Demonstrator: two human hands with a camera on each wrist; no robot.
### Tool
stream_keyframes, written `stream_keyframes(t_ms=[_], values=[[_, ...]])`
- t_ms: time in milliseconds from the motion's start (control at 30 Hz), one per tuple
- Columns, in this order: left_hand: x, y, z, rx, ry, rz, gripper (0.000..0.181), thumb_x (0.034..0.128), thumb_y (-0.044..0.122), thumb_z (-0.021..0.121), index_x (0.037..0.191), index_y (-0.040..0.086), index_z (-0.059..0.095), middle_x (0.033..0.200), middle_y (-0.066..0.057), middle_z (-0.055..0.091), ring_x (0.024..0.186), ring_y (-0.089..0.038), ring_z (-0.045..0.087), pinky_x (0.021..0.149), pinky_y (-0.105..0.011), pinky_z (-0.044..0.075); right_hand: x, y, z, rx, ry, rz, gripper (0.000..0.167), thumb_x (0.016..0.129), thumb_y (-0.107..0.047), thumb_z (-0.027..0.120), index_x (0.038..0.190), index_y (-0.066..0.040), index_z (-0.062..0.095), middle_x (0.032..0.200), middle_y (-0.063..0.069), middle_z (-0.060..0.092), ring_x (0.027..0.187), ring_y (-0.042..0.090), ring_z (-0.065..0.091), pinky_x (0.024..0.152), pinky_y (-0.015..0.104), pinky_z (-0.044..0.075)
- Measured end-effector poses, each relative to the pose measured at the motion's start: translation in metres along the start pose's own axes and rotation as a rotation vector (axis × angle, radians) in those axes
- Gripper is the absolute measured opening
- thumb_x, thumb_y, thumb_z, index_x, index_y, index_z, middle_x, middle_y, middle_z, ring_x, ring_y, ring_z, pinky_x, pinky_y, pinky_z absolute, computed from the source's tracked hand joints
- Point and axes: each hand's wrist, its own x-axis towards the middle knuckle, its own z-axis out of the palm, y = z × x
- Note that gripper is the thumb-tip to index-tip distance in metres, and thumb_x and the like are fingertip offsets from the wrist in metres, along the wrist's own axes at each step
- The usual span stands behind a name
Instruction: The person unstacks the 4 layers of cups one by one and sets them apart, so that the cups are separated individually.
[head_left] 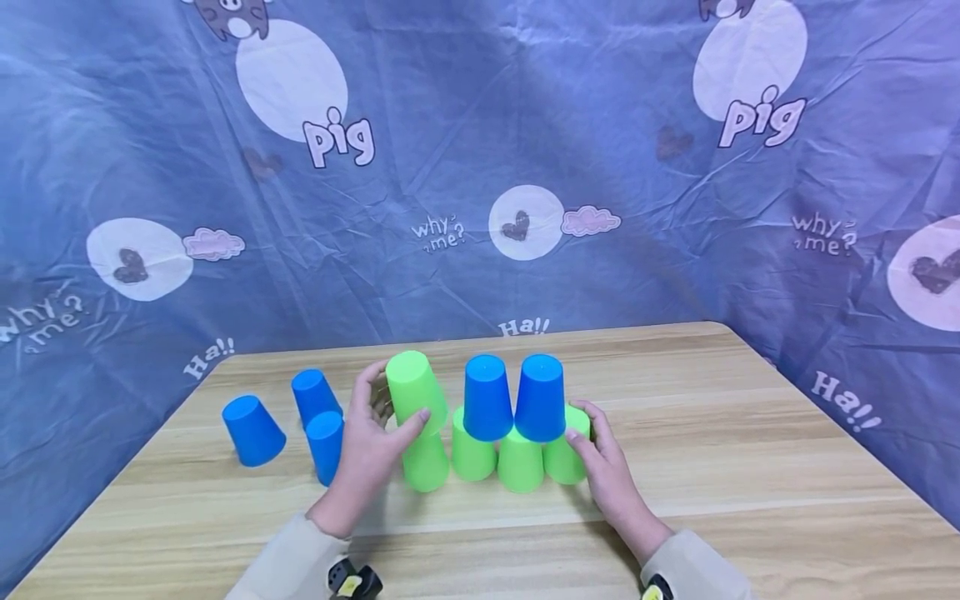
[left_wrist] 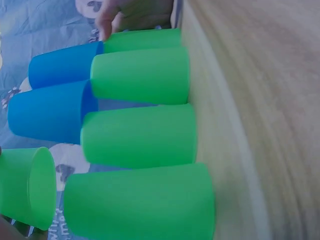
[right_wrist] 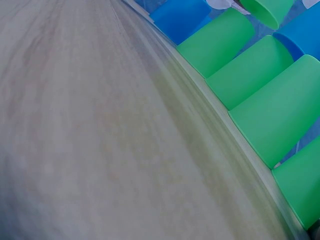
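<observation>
On tbl (head_left: 750, 450): 5 blu cups (head_left: 253, 432), 5 grn (head_left: 521, 467); L grip (head_left: 369, 446) holds raised grn (head_left: 412, 387), R grip (head_left: 609, 471) rtmost grn (head_left: 562, 467).

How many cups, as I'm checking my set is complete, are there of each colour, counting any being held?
Green cups: 5 (1 of them in the left hand)
Blue cups: 5 (2 of them resting on green ones)
Total: 10 cups
</observation>
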Motion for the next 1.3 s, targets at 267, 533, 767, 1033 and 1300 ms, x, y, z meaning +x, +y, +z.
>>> stream_keyframes(t_ms=[267, 533, 767, 1033, 1300], values=[[0.002, 0.004, -0.010, -0.008, 0.100, 0.049, 0.068, 0.0751, -0.007, 0.070, 0.132, 0.010, 0.036, 0.110, 0.000, 0.050, 0.101, -0.014, 0.054, 0.089, -0.016, 0.043, -0.001, 0.000, -0.001, 0.003, 0.003, -0.003, 0.039, 0.097, -0.017, 0.042, 0.135, -0.010, 0.036, 0.127, 0.014, 0.048, 0.106, 0.011, 0.046, 0.093, 0.036, 0.038], [0.002, 0.006, -0.022, 0.014, 0.269, 0.162, 0.069, 0.0756, -0.009, 0.066, 0.134, 0.006, 0.032, 0.112, 0.005, 0.044, 0.098, -0.015, 0.047, 0.085, -0.022, 0.039, 0.000, 0.001, -0.001, -0.010, 0.014, 0.003, 0.040, 0.097, -0.016, 0.043, 0.135, -0.009, 0.036, 0.126, 0.014, 0.048, 0.106, 0.010, 0.045, 0.092, 0.036, 0.038], [0.001, 0.002, -0.036, 0.076, 0.369, 0.220, 0.068, 0.0790, -0.005, 0.064, 0.137, 0.009, 0.031, 0.116, 0.009, 0.040, 0.100, -0.012, 0.044, 0.082, -0.028, 0.036, 0.001, 0.001, -0.001, -0.024, 0.023, 0.006, 0.040, 0.096, -0.015, 0.043, 0.135, -0.007, 0.035, 0.124, 0.015, 0.049, 0.104, 0.013, 0.046, 0.090, 0.035, 0.039], [0.001, -0.016, -0.060, 0.114, 0.460, 0.356, 0.068, 0.0736, -0.010, 0.060, 0.134, 0.002, 0.031, 0.117, 0.010, 0.042, 0.097, -0.009, 0.045, 0.079, -0.022, 0.036, 0.001, 0.000, 0.001, -0.016, 0.017, 0.015, 0.041, 0.096, -0.014, 0.043, 0.135, -0.007, 0.035, 0.125, 0.015, 0.048, 0.106, 0.016, 0.045, 0.090, 0.036, 0.039], [0.000, -0.029, -0.093, 0.122, 0.515, 0.427, 0.063, 0.0695, -0.007, 0.056, 0.128, -0.004, 0.032, 0.113, 0.007, 0.046, 0.094, -0.008, 0.045, 0.076, -0.020, 0.034, 0.001, 0.000, 0.001, -0.004, 0.009, 0.012, 0.040, 0.096, -0.015, 0.042, 0.135, -0.009, 0.035, 0.125, 0.014, 0.048, 0.106, 0.016, 0.045, 0.091, 0.036, 0.038]])
